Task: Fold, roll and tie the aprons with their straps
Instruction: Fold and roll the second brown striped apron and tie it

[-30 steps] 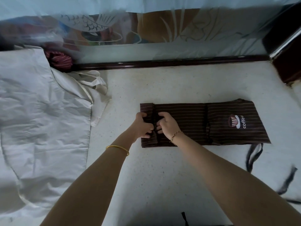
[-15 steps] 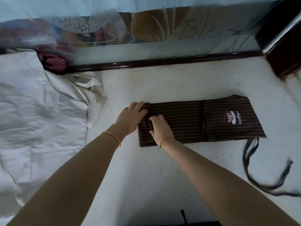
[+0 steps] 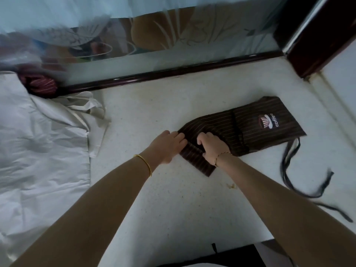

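A dark brown striped apron (image 3: pixel 256 130) with a coffee logo lies folded into a long strip on the white table (image 3: pixel 173 199). Its left end is turned into a short roll (image 3: pixel 196 159). My left hand (image 3: pixel 167 146) grips that roll at its far left edge, fingers curled on the cloth. My right hand (image 3: pixel 211 149) grips the roll from the right side, fingers curled over it. The apron's dark straps (image 3: pixel 296 170) trail loose over the table to the right of the strip.
A crumpled white cloth (image 3: pixel 38 151) covers the table's left side. A dark red striped rolled bundle (image 3: pixel 41 85) sits at the back left by the dark wooden rail (image 3: pixel 173 74). A glass panel stands behind it. A small crumb (image 3: pixel 231 185) lies near my right forearm.
The rolled left end has grown and shifted right, and the strip now lies skewed, its logo end swung toward the back. Both hands moved right with the roll.
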